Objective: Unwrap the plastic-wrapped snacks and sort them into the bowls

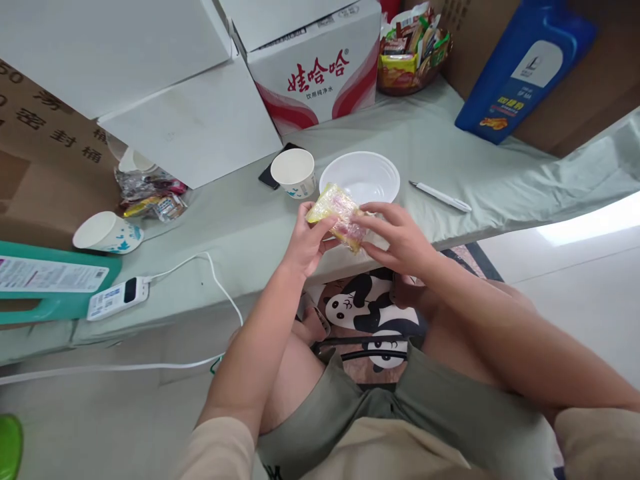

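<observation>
Watching remotely, I find the packet (339, 212) held at the near side of the bowl (369, 172), its long axis running far left to near right. The left hand (309, 243) pinches its left side; the right hand (396, 235), equally close, touches its right end, fingers spread, pinch unclear. A cup (294, 175) stands left.

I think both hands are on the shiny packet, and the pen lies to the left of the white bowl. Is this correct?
Not quite: the head view shows the pen to the right of the white bowl. The left hand and right hand are indeed on the shiny packet.
</observation>
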A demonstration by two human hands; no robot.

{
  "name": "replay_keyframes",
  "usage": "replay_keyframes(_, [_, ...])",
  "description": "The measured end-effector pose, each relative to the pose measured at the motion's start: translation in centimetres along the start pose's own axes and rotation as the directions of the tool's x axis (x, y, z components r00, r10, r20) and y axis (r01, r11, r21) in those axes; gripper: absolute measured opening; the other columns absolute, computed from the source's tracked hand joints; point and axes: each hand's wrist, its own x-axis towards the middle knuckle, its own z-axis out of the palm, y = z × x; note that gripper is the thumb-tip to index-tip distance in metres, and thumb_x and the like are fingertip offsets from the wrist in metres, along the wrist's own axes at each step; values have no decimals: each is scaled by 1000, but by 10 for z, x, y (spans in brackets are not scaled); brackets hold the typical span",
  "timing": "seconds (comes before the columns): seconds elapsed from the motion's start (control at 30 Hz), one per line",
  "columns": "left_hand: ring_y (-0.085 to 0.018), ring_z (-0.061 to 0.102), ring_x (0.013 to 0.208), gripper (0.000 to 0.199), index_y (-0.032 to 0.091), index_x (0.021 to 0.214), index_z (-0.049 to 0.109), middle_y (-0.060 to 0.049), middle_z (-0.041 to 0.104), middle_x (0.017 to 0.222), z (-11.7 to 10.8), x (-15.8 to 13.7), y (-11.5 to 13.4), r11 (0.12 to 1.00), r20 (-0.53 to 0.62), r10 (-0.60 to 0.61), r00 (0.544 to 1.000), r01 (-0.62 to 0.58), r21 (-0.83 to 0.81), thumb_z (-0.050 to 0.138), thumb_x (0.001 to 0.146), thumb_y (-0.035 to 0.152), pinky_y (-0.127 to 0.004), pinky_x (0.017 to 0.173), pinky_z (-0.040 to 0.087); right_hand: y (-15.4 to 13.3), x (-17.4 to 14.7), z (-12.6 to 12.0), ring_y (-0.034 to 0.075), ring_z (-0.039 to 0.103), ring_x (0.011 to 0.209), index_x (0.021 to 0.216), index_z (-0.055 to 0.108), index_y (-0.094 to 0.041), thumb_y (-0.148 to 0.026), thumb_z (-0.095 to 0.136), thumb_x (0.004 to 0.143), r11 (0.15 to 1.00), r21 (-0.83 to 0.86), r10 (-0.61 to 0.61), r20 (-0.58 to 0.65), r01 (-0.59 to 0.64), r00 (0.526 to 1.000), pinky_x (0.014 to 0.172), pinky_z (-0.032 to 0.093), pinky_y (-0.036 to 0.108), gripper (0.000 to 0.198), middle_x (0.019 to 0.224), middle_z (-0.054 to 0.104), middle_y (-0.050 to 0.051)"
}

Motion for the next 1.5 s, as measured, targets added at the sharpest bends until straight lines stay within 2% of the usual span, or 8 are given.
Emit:
replay_keyframes(0.4, [-14,67,81,45,24,93,44,0,67,94,-37,5,7,967,-192,-97,977,138,214,80,67,30,-29,79,56,5,-4,8,22,51,84,85,64,-22,-23,52,92,998,-66,-4,202,18,979,72,32,35,14,83,62,6])
replay_keyframes(0.57, [-20,63,84,55,26,111,51,-7,63,107,-71,3,4,772,-310,-2,951,199,604,82,67,36,-38,81,53,9,-5,5,22,55,82,85,62,-21,-23,50,89,995,-71,90,365,-69,927,73,36,34,12,86,62,7])
replay_keyframes(0.73, [-29,57,111,49,25,102,64,-9,59,117,-62,1,-13,542,-14,183,983,-89,836,87,61,41,-45,101,47,8,-4,13,24,59,89,89,62,-20,-18,50,85,998,-20,63,484,-61,873,75,44,35,13,102,64,12])
replay_keyframes(0.87, [-24,63,92,11,23,86,68,-7,64,103,-49,3,-13,408,84,228,970,-174,896,70,78,32,-38,91,50,2,-3,14,26,62,106,91,61,-20,-17,50,87,999,15,27,473,-39,881,83,45,38,12,124,65,14])
replay_keyframes(1.1, [-20,63,61,4,22,74,64,-3,70,67,-106,23,5,531,-233,171,957,110,840,61,74,24,-30,61,45,9,-2,9,19,58,79,85,58,-19,-16,47,83,996,-82,87,596,-48,798,74,40,33,12,98,67,9])
replay_keyframes(1.27, [-25,65,63,6,22,66,65,-6,69,64,-135,20,17,345,-383,83,920,334,877,68,68,26,-37,64,51,15,-3,-2,22,60,84,84,63,-21,-13,44,81,980,-167,182,575,-104,798,74,38,34,21,90,70,7])
replay_keyframes(1.4, [-29,65,114,35,25,109,71,-10,71,122,-114,9,22,391,6,373,928,-162,906,70,77,38,-44,100,51,3,-1,-1,23,60,82,93,67,-21,-26,45,92,961,-218,247,408,-168,879,73,39,34,23,89,71,7])
replay_keyframes(1.5, [-34,54,132,38,28,105,74,-8,63,137,-102,11,16,265,266,280,922,-341,902,79,69,35,-49,116,39,-6,1,11,25,60,90,110,67,-20,-37,56,91,961,-248,214,397,-120,892,75,39,36,28,102,72,10])
